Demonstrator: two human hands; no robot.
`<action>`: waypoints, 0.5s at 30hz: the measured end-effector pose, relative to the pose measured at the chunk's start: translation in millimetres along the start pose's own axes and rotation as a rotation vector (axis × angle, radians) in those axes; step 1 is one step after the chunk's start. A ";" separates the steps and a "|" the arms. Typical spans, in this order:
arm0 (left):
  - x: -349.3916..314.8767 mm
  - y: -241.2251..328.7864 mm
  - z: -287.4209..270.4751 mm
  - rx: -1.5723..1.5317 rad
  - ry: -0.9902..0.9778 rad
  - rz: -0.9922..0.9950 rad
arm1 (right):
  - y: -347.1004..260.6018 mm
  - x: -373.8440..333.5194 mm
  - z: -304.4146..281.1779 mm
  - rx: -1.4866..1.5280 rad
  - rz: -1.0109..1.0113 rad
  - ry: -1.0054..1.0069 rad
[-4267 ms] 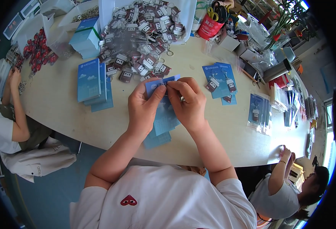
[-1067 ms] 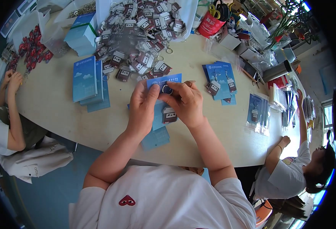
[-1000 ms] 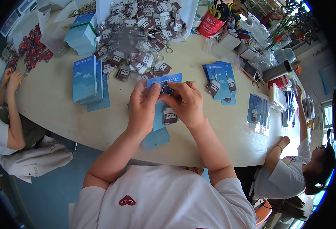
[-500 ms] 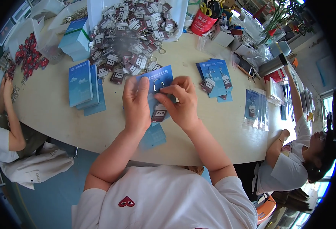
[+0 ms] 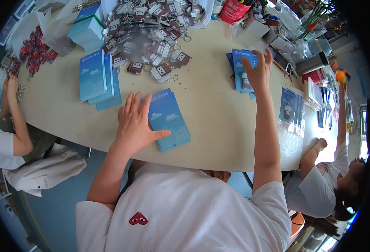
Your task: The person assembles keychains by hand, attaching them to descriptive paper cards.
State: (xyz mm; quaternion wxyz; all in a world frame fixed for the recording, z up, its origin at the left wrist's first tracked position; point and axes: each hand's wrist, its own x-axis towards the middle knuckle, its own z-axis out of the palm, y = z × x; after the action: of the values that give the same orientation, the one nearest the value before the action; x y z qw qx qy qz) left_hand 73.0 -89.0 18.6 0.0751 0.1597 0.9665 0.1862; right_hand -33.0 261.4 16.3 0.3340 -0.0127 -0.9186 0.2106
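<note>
Once joined, hands (image 5: 135, 122) now apart.

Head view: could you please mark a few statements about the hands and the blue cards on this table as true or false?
1. The left hand lies flat, palm down, on a small stack of blue cards at the near edge of the table. True.
2. The right hand is holding a pair of scissors. False: it reaches out to another pile of blue cards farther right and holds no tool.
3. A heap of keychain tags lies on the far side of the table. True.
4. Both hands meet over the same card. False: they are well apart, each at its own pile.
5. A red container stands at the far edge. True.
</note>
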 end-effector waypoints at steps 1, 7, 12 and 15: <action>1.7 -2.7 7.4 0.003 0.050 -0.015 | -5.5 -0.5 0.7 -0.119 -0.048 0.064; 25.4 -23.6 18.9 -0.099 0.210 0.010 | -113.3 -60.5 -6.8 0.542 -0.247 -0.591; 47.7 -35.6 11.7 -0.483 0.285 0.069 | -148.4 -138.2 -21.6 0.538 -0.789 -0.723; 57.7 -39.4 10.8 -0.871 0.257 -0.026 | -148.5 -149.4 -16.5 0.362 -0.673 -0.771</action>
State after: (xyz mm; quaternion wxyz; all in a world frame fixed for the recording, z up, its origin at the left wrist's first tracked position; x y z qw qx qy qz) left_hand 10.0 -100.6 -11.4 0.0170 0.0767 0.8015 0.5928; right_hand 110.7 107.9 -4.5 0.0188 0.4181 -0.8769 0.2365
